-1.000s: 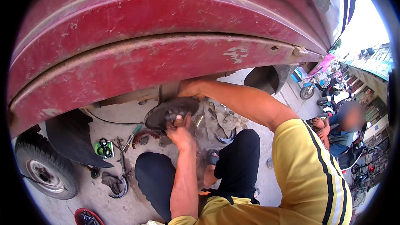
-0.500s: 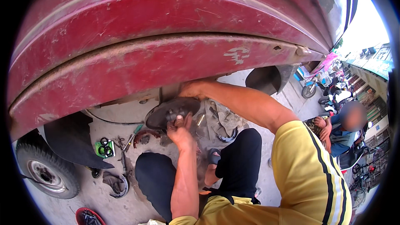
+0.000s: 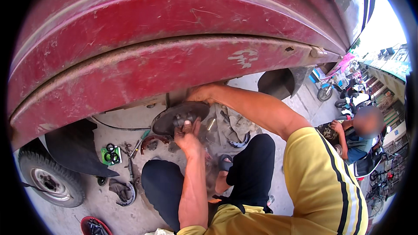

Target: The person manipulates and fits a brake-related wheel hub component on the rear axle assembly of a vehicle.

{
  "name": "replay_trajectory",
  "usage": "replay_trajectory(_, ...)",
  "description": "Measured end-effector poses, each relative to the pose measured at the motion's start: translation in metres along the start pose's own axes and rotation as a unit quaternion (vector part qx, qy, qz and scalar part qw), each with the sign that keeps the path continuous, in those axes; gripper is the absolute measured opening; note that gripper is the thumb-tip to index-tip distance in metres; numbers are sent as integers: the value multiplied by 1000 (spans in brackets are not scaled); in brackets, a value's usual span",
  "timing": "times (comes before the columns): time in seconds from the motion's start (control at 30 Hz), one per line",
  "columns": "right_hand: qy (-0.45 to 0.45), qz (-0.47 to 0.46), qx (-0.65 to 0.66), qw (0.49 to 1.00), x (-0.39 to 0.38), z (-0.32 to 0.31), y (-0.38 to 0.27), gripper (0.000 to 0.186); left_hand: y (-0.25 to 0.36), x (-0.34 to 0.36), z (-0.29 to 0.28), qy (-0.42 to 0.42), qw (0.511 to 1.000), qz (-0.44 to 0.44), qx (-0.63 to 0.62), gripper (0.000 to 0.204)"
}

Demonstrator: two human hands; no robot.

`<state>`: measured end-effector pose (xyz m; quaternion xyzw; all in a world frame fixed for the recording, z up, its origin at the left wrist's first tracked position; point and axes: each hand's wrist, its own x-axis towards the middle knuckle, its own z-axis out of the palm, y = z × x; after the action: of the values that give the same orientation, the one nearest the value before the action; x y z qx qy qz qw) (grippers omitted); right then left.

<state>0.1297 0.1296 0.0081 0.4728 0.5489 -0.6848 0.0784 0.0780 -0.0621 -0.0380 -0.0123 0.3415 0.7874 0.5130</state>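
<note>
My left hand grips the hub fitting in the middle of a dark round metal plate, fingers curled on it beneath the red vehicle body. Behind the plate's upper edge my right hand reaches under the body; its fingers are mostly hidden. A curved rusty part lies on the ground just left of my left hand, beside a teal-handled tool. To the right of the plate are grimy rags with a curved metal shoe.
A wheel and black mudguard stand left. Rings on a green box, another curved shoe and a red bowl lie on the ground. A seated person is right, near parked scooters.
Both my hands stay in nearly the same places on and behind the plate. The seated person at the right has shifted a hand and arm slightly. The view has moved very little.
</note>
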Motion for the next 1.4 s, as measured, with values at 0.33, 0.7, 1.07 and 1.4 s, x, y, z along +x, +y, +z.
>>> replay_trajectory(0.33,79,-59,-29,995,2,-14,24,26,-4,-8,7,-2,1000,-13,6,24)
replay_trajectory(0.7,66,-14,-81,994,-13,-14,3,40,3,-11,11,0,1000,2,24,36)
replay_trajectory(1.07,56,112,-166,978,-10,-5,-19,51,-8,2,-3,-35,999,17,-6,27)
replay_trajectory(1.4,82,64,-187,977,-1,0,-17,38,-4,2,3,-21,999,38,-6,23)
